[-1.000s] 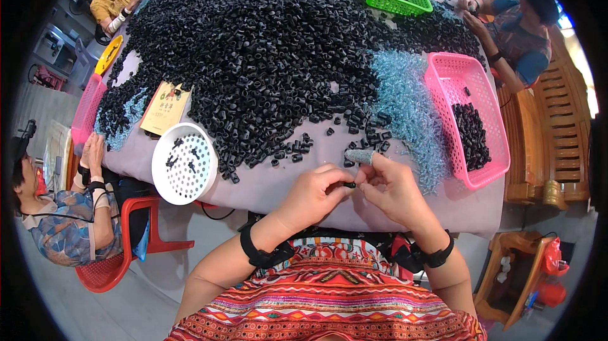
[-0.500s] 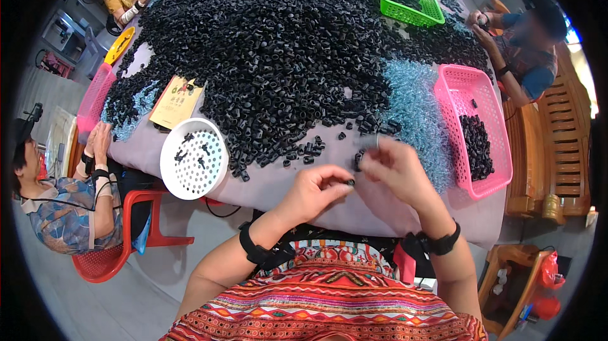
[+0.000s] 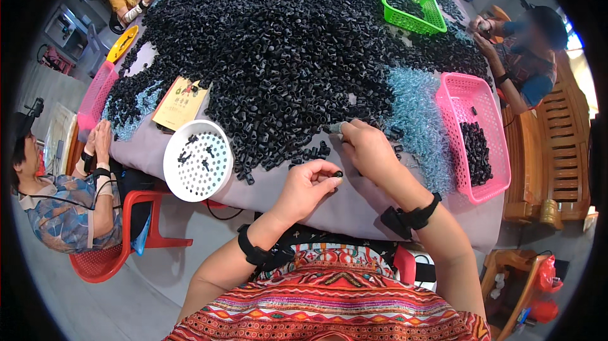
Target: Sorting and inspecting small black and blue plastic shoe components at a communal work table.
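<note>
My left hand (image 3: 305, 190) is closed in a pinch on a small black plastic cap-like part (image 3: 338, 174), held above the near side of the table. To its right and farther away, my right hand (image 3: 366, 148) has its fingers curled down at the near edge of a large heap of small black hollow plastic parts (image 3: 285, 56). A pale grey wrap (image 3: 335, 127) shows on one of its fingers. What the right fingertips hold, if anything, cannot be made out. Several loose black parts (image 3: 313, 152) lie between the heap and my left hand.
Clear bluish plastic pieces (image 3: 415, 132) are piled right of the heap, beside a pink basket (image 3: 444, 151) of black parts. A white perforated bowl (image 3: 220, 183) and a yellow booklet (image 3: 180, 105) lie left. A green basket (image 3: 415, 23) stands far right. Other people sit around the table.
My right hand has moved left and away from me to the heap's edge. My left hand keeps its pinch on the black part and has shifted slightly left. The view has moved slightly.
</note>
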### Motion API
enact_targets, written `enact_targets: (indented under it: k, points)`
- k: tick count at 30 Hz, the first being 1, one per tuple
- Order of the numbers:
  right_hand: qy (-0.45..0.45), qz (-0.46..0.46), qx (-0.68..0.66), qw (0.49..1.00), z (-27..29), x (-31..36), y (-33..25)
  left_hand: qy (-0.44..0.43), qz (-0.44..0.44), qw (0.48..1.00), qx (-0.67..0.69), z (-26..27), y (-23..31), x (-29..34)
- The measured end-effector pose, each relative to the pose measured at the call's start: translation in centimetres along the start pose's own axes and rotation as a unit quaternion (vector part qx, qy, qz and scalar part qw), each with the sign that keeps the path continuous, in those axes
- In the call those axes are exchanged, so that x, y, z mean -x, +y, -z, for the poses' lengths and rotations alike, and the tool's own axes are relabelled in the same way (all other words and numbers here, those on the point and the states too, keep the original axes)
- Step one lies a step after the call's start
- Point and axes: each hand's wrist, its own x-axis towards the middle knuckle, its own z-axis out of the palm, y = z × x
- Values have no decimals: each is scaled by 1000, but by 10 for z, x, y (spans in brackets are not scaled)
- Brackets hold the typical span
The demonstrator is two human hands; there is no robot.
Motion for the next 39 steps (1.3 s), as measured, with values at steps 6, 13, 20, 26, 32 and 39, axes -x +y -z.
enact_targets:
  k: [6,13,20,26,32,39]
  points:
    - [-60,-91,-254,961,35,22,-24,9,-9,999,-44,-4,3,-4]
    - [-73,-100,-258,958,44,37,-25,9,3,1000,-26,-20,5,-3]
    - [43,-108,-240,964,32,52,-31,3,42,996,74,-22,5,-9]
    - [47,-53,-171,983,38,56,-36,4,51,991,127,-25,7,-8]
    - [0,-42,-155,987,49,52,-47,19,74,978,196,-18,3,-12]
    - [37,22,85,995,21,54,-41,6,84,971,224,-26,7,-12]
